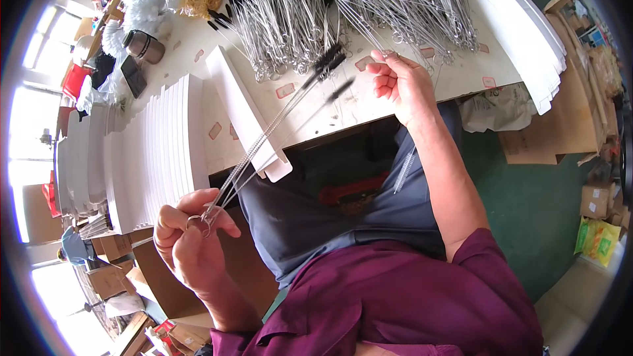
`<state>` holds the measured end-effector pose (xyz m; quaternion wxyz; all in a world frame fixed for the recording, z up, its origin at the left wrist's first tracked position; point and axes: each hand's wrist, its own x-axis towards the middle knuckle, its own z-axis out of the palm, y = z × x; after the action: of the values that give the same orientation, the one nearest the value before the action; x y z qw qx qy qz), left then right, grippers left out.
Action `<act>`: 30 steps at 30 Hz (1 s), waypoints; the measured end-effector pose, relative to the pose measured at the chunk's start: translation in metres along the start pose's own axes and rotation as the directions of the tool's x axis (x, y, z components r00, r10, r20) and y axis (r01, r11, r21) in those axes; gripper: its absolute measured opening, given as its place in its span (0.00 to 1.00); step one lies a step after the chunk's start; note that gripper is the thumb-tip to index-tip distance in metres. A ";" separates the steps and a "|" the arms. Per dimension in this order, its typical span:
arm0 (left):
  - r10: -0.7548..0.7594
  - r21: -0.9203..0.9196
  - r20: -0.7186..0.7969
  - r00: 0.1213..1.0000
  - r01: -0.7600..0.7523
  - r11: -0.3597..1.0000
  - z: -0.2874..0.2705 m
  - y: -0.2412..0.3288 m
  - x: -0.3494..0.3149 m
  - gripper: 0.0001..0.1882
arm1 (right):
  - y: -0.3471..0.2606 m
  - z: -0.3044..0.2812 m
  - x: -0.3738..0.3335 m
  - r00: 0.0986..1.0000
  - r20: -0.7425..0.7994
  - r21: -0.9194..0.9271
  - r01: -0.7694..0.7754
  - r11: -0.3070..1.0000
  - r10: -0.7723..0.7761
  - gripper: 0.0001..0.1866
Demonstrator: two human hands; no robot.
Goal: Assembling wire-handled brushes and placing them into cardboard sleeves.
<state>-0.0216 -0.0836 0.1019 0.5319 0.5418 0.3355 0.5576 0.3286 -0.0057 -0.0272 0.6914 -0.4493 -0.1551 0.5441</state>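
Note:
My left hand point(191, 237) is closed on several long wire cleaning brushes with black bristles point(328, 60), pinching them near their ring ends. Their twisted wire stems point(257, 145) slant up and to the right, over an open long white box point(247, 109) at the table's edge. Beyond the bristle tips, my right hand point(402, 86) is raised at the table's front edge with its fingers curled. It is at the near side of a pile of white-bristled wire brushes point(415, 6); ring ends lie by its fingertips, and what it grips is not clear. Black-bristled brushes point(283, 26) are heaped left of that pile.
Folded white boxes point(158, 138) stand in a row at the left, and more white boxes point(521, 33) are stacked at the right. A dark cup point(143, 47) is at the far left. One thin brush point(404, 171) is on my trouser leg. Cardboard point(547, 132) stands beyond the right table edge.

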 end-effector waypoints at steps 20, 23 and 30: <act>0.037 0.038 -0.009 0.999 -0.037 0.999 0.016 0.013 -0.011 0.08 | 0.014 0.024 -0.019 0.973 0.218 -0.400 0.157 0.903 -0.072 0.28; 0.076 0.107 0.025 0.997 -0.078 0.991 0.020 0.015 -0.012 0.06 | 0.022 0.025 -0.011 0.974 0.211 -0.405 0.167 0.899 -0.086 0.33; 0.118 0.069 -0.042 0.992 -0.115 0.991 0.015 0.027 -0.010 0.08 | 0.043 0.019 0.003 0.939 0.217 -0.593 0.344 0.728 -0.267 0.19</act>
<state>-0.0150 -0.1019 0.1282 0.4722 0.5650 0.3337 0.5886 0.2898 0.0062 -0.0512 0.5737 -0.5877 -0.4378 0.3657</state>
